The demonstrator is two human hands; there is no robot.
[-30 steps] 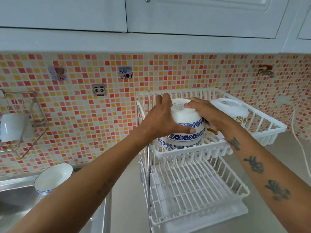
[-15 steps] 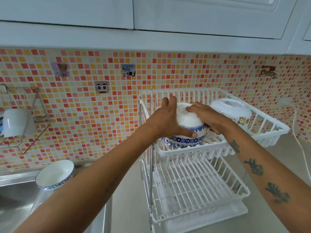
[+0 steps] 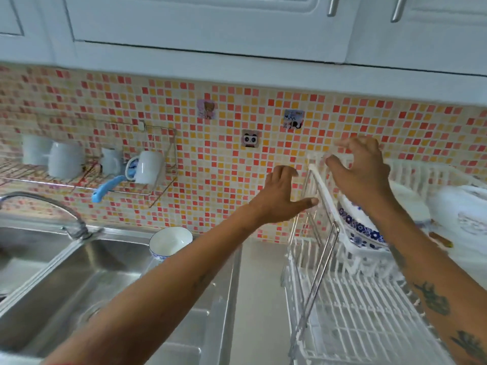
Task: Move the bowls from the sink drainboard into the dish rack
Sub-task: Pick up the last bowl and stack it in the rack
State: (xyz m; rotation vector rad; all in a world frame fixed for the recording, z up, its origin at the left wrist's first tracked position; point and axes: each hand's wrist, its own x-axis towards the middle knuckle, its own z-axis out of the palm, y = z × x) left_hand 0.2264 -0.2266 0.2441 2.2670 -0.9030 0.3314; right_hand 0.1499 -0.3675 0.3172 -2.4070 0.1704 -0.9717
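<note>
Lower tier of the dish rack (image 3: 363, 320) nearest me, bare slats, sitting on the bench (image 3: 259, 299). My left hand (image 3: 283, 200) hangs in the air beside the rack's frame, fingers spread, holding nothing. My right hand (image 3: 361, 171) is over the upper tier, fingers apart and empty, just above the blue-patterned bowls (image 3: 361, 229) that lie stacked upside down there. One bowl (image 3: 170, 242) left: upright on the steel drainboard (image 3: 195, 330) at the sink's back corner, near the tiled wall. Judging by look, glazed ceramic: stiff, some weight, likely wet and slick, chips on a knock. Best taken at the rim, thumb inside, fingers under the outer wall.
</note>
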